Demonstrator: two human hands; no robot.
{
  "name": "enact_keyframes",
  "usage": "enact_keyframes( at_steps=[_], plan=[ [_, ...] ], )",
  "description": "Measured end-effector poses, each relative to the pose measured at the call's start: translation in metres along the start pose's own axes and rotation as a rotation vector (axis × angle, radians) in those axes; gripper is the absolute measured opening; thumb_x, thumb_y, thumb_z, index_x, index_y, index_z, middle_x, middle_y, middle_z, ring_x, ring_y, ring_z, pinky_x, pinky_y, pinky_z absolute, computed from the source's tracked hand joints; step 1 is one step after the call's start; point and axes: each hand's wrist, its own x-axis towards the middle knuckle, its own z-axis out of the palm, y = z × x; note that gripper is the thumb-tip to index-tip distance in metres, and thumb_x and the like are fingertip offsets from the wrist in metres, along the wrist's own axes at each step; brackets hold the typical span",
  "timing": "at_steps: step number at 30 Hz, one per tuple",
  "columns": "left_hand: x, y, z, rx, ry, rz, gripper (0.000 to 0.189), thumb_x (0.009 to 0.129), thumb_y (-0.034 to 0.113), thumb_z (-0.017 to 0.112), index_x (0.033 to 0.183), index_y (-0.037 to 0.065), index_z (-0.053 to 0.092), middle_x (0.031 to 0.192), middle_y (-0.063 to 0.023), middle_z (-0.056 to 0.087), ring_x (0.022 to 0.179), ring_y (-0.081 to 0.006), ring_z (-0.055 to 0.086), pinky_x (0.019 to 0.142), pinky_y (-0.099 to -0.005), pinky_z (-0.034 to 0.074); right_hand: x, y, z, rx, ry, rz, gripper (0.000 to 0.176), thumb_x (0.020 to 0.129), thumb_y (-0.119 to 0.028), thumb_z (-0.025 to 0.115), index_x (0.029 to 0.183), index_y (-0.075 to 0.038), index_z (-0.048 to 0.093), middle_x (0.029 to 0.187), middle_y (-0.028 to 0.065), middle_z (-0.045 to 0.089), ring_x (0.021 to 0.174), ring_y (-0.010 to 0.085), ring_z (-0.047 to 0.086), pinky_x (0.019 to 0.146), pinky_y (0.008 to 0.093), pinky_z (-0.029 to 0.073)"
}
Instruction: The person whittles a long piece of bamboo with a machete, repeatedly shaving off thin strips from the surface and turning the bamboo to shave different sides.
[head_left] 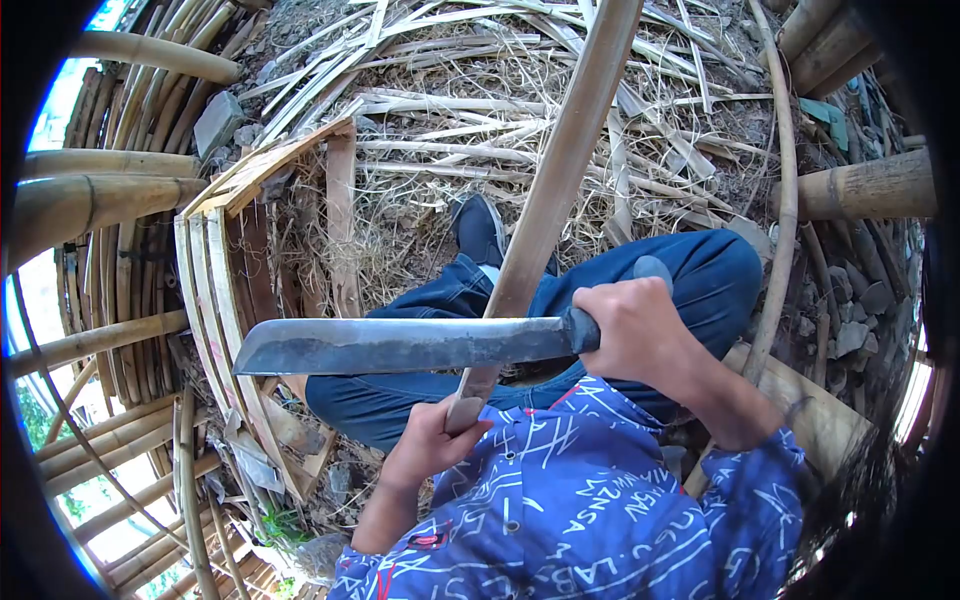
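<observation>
My right hand (632,325) is wrapped round the handle of a machete (400,345). Its broad, dark-streaked blade points left and crosses over the lower part of a long split bamboo strip (560,175). Near my lap, my left hand (430,440) grips the bottom end of that strip, thumb lying across it. From there the strip slants up and away to the top of the view, passing between my bent legs (690,275). The blade hides a short section of it.
A wooden crate (215,290) stands at my left. Thin bamboo strips (450,110) and shavings litter the ground ahead. Bamboo poles (110,190) line the left side, and a thick pole (860,187) juts in from the right. Broken stones (855,330) lie at the right.
</observation>
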Motion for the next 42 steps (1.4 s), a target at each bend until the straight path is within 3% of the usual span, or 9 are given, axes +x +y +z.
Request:
enact_keyframes(
  at_steps=[5, 9, 13, 20, 29, 31, 35, 37, 42],
  plan=[
    [-0.002, 0.008, 0.003, -0.011, 0.002, 0.08, 0.018, 0.081, 0.005, 0.074, 0.074, 0.0, 0.057, 0.057, -0.0029, 0.06, 0.05, -0.0094, 0.061, 0.044, -0.0258, 0.046, 0.0, -0.001, -0.013, -0.076, 0.056, -0.035, 0.025, 0.057, -0.018, 0.072, 0.075, -0.009, 0.057, 0.069, 0.0092, 0.062, 0.066, 0.0307, 0.065, 0.061, 0.0422, 0.051],
    [-0.013, 0.008, 0.003, -0.081, 0.005, -0.062, 0.018, 0.081, 0.004, 0.073, 0.074, 0.0, 0.058, 0.057, -0.0023, 0.06, 0.049, -0.0091, 0.06, 0.044, -0.0251, 0.045, 0.006, 0.016, -0.032, -0.16, 0.217, 0.042, 0.022, 0.058, -0.017, 0.071, 0.072, -0.009, 0.057, 0.066, 0.0093, 0.061, 0.065, 0.0307, 0.064, 0.059, 0.0422, 0.049],
    [-0.02, 0.014, 0.005, -0.19, -0.01, -0.168, 0.018, 0.081, 0.005, 0.074, 0.075, 0.0, 0.058, 0.057, -0.0018, 0.06, 0.048, -0.009, 0.06, 0.044, -0.0244, 0.045, 0.013, 0.034, -0.043, -0.238, 0.235, 0.065, 0.023, 0.057, -0.018, 0.072, 0.071, -0.009, 0.056, 0.065, 0.0097, 0.06, 0.066, 0.0316, 0.063, 0.058, 0.0421, 0.048],
    [-0.022, 0.016, 0.0, -0.21, -0.014, -0.129, 0.02, 0.081, 0.007, 0.075, 0.074, -0.001, 0.057, 0.057, -0.0029, 0.06, 0.048, -0.0086, 0.06, 0.044, -0.0245, 0.046, 0.02, 0.036, -0.05, -0.281, 0.319, -0.011, 0.028, 0.053, -0.017, 0.072, 0.067, -0.007, 0.05, 0.063, 0.0101, 0.057, 0.063, 0.0323, 0.061, 0.055, 0.0422, 0.045],
    [-0.021, 0.018, -0.001, -0.183, -0.005, -0.126, 0.02, 0.082, 0.008, 0.074, 0.074, 0.0, 0.057, 0.055, -0.0023, 0.06, 0.048, -0.0092, 0.061, 0.043, -0.0249, 0.046, 0.019, 0.037, -0.042, -0.284, 0.307, -0.015, 0.027, 0.053, -0.016, 0.073, 0.068, -0.007, 0.052, 0.064, 0.01, 0.058, 0.064, 0.0319, 0.062, 0.057, 0.0407, 0.047],
    [-0.019, 0.015, 0.001, -0.201, -0.015, -0.195, 0.019, 0.083, 0.009, 0.074, 0.093, -0.002, 0.062, 0.058, -0.0017, 0.06, 0.049, -0.0073, 0.058, 0.045, -0.0246, 0.045, 0.015, 0.03, -0.037, -0.246, 0.266, -0.02, 0.027, 0.053, -0.016, 0.073, 0.069, -0.008, 0.053, 0.065, 0.0097, 0.059, 0.064, 0.0311, 0.062, 0.057, 0.0405, 0.048],
    [-0.015, 0.018, 0.001, -0.173, -0.035, -0.189, 0.019, 0.083, 0.009, 0.074, 0.093, -0.002, 0.062, 0.058, -0.0014, 0.06, 0.049, -0.0074, 0.059, 0.045, -0.0244, 0.046, 0.01, 0.015, -0.022, -0.267, 0.124, -0.085, 0.024, 0.054, -0.015, 0.071, 0.07, -0.01, 0.055, 0.065, 0.0084, 0.059, 0.064, 0.0295, 0.064, 0.058, 0.0397, 0.049],
    [-0.019, 0.017, 0.002, -0.183, -0.031, -0.159, 0.02, 0.084, 0.009, 0.074, 0.096, -0.003, 0.063, 0.059, -0.0016, 0.061, 0.05, -0.0078, 0.059, 0.046, -0.0246, 0.046, 0.016, 0.032, -0.029, -0.275, 0.212, -0.053, 0.023, 0.053, -0.015, 0.071, 0.07, -0.009, 0.056, 0.065, 0.0099, 0.06, 0.063, 0.0304, 0.064, 0.058, 0.0406, 0.049],
    [-0.023, 0.016, 0.007, -0.203, -0.051, -0.183, 0.024, 0.083, 0.009, 0.074, 0.101, -0.003, 0.064, 0.06, -0.0023, 0.062, 0.051, -0.0081, 0.06, 0.047, -0.0248, 0.047, 0.036, 0.06, -0.055, -0.366, 0.399, 0.241, 0.021, 0.063, -0.019, 0.072, 0.077, -0.009, 0.062, 0.068, 0.0147, 0.064, 0.068, 0.034, 0.065, 0.061, 0.0441, 0.05]
  ],
)
